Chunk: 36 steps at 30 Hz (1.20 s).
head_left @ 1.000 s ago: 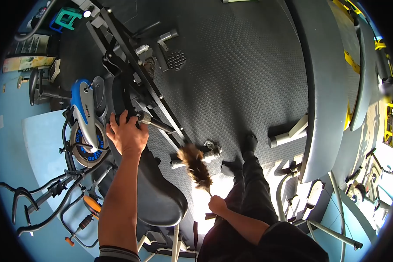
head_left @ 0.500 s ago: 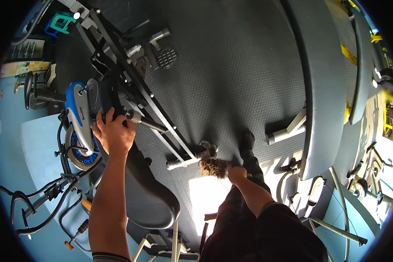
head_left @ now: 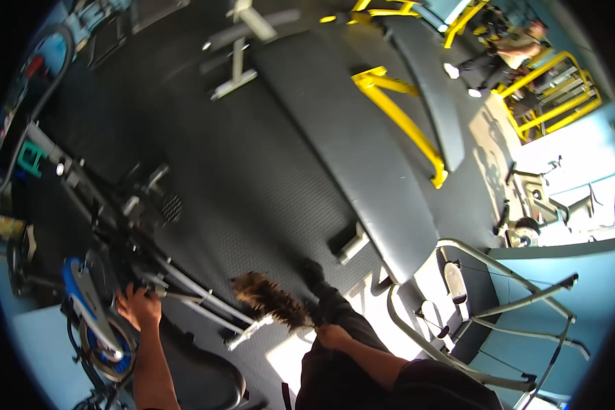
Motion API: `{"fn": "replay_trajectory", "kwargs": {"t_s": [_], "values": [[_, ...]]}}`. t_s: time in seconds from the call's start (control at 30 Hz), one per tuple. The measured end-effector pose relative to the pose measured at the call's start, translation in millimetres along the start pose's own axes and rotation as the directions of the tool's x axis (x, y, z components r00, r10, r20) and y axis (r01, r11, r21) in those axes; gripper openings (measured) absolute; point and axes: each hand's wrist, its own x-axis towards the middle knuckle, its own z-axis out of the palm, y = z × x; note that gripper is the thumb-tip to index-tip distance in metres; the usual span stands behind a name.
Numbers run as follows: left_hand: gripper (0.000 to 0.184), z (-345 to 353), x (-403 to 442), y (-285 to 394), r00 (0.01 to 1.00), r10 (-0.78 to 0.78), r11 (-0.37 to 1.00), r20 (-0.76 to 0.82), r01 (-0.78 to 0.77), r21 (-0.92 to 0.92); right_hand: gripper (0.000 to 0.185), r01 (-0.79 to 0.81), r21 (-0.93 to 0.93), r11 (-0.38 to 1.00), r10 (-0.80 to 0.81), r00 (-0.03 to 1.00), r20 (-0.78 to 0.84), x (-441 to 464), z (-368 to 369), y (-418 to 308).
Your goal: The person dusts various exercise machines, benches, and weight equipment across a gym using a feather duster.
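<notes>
My left hand (head_left: 141, 307) rests on the dark part of an exercise machine, beside its padded seat (head_left: 205, 365), with the fingers spread. A metal peg (head_left: 178, 296) sticks out just right of it. My right hand (head_left: 331, 337) is closed around the handle of a brown feather duster (head_left: 270, 299). The duster's feathers point up and left, over the dark floor and near the machine's frame (head_left: 198, 290). The handle is mostly hidden in my fist.
A long black padded bench (head_left: 362, 157) crosses the middle. Behind it are a yellow-framed bench (head_left: 403, 123) and a seated person (head_left: 506, 58). A blue and white exercise bike (head_left: 89, 311) stands left, a tubular machine (head_left: 512, 287) right.
The view has swung to the right, bringing the benches and the person into sight. The duster has swung from pointing left to pointing up-left. My left hand stays on the machine.
</notes>
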Motion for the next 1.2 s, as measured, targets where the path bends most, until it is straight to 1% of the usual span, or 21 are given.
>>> {"fn": "replay_trajectory", "kwargs": {"t_s": [0.17, 0.3, 0.37, 0.4, 0.43, 0.47, 0.53, 0.57, 0.6, 0.63, 0.67, 0.7, 0.73, 0.77, 0.83, 0.93, 0.97, 1.0, 1.03, 1.1, 1.2], "values": [[0.029, -8, -7, 2, 0.998, 0.049, 0.998, 0.040, -0.050, 0.026, 0.040, -0.128, 0.253, 0.959, 0.154, 0.984, -0.085, -62, -45, 13], [0.038, 0, -1, 7, 0.958, 0.025, 0.946, 0.284, -0.115, 0.304, 0.046, -0.295, 0.182, 0.938, 0.315, 0.944, -0.097, -142, -107, 42], [0.042, -18, -19, 35, 0.885, 0.045, 0.968, 0.463, -0.152, 0.198, 0.045, -0.386, 0.216, 0.897, 0.414, 0.904, -0.105, -170, -125, 71], [0.041, -4, -27, 42, 0.874, 0.181, 0.983, 0.451, -0.158, -0.088, 0.045, -0.394, 0.200, 0.897, 0.423, 0.897, -0.131, -184, -137, 79], [0.033, 27, -40, 51, 0.866, 0.312, 0.880, 0.391, -0.108, -0.462, 0.046, -0.381, 0.162, 0.910, 0.405, 0.903, -0.146, -185, -135, 98], [0.025, 55, -66, 70, 0.883, 0.332, 0.582, 0.331, 0.084, -0.809, 0.046, -0.378, 0.115, 0.919, 0.393, 0.906, -0.160, -187, -143, 103], [0.025, 48, -135, 112, 0.784, 0.495, 0.419, 0.373, 0.161, -0.894, 0.047, -0.381, 0.043, 0.923, 0.383, 0.912, -0.147, -183, -162, 102], [0.028, 9, -175, 132, 0.702, 0.547, 0.423, 0.455, 0.238, -0.875, 0.047, -0.364, 0.031, 0.931, 0.364, 0.918, -0.156, -177, -170, 103], [0.034, 62, -198, 136, 0.593, 0.657, 0.428, 0.465, 0.214, -0.878, 0.047, -0.348, 0.017, 0.937, 0.346, 0.925, -0.159, -170, -175, 103], [0.039, 6, -231, 152, 0.472, 0.661, 0.459, 0.583, 0.360, -0.812, 0.046, -0.309, 0.026, 0.951, 0.308, 0.930, -0.202, -161, -180, 103], [0.050, 44, -242, 156, 0.420, 0.894, 0.105, 0.158, 0.147, -0.983, 0.045, -0.280, 0.017, 0.960, 0.276, 0.930, -0.244, -165, -196, 84], [0.050, 61, -266, 158, 0.462, 0.874, 0.092, 0.149, 0.145, -0.985, 0.044, -0.203, 0.003, 0.979, 0.196, 0.941, -0.277, -162, -204, 78], [0.054, 73, -286, 167, 0.413, 0.715, 0.463, 0.564, 0.325, -0.825, 0.044, -0.125, -0.010, 0.992, 0.115, 0.944, -0.310, -157, -213, 73], [0.054, 81, -290, 174, 0.448, 0.702, 0.442, 0.555, 0.337, -0.831, 0.042, -0.103, 0.020, 0.994, 0.104, 0.952, -0.288, -156, -227, 58], [0.041, 98, -298, 181, 0.569, 0.714, 0.078, 0.408, 0.514, -0.854, 0.043, -0.090, -0.069, 0.994, 0.072, 0.971, -0.226, -122, -233, 66], [0.032, 61, -254, 192, 0.581, 0.646, 0.026, 0.495, 0.631, -0.775, 0.049, 0.010, -0.294, 0.956, -0.030, 0.997, -0.065, -76, -250, 59], [0.058, 29, -228, 177, 0.559, 0.755, -0.023, 0.343, 0.545, -0.838, 0.050, 0.023, -0.303, 0.953, -0.036, 0.999, -0.037, -67, -260, 48], [0.062, -20, -211, 176, 0.620, 0.448, 0.313, 0.644, 0.566, -0.762, 0.050, 0.075, -0.345, 0.935, -0.083, 0.997, -0.006, -52, -268, 35], [0.078, -24, -192, 172, 0.691, 0.420, 0.312, 0.589, 0.500, -0.808, 0.050, 0.058, -0.306, 0.950, -0.058, 0.998, 0.007, -34, -274, 24], [0.075, -56, -155, 163, 0.718, 0.268, 0.305, 0.642, 0.569, -0.764, 0.051, 0.094, -0.326, 0.941, -0.078, 0.995, 0.061, 12, -280, 12], [0.073, -106, -123, 161, 0.745, 0.082, 0.238, 0.662, 0.631, -0.739, 0.050, 0.162, -0.418, 0.894, -0.191, 0.981, -0.027, 76, -298, -11]]}}
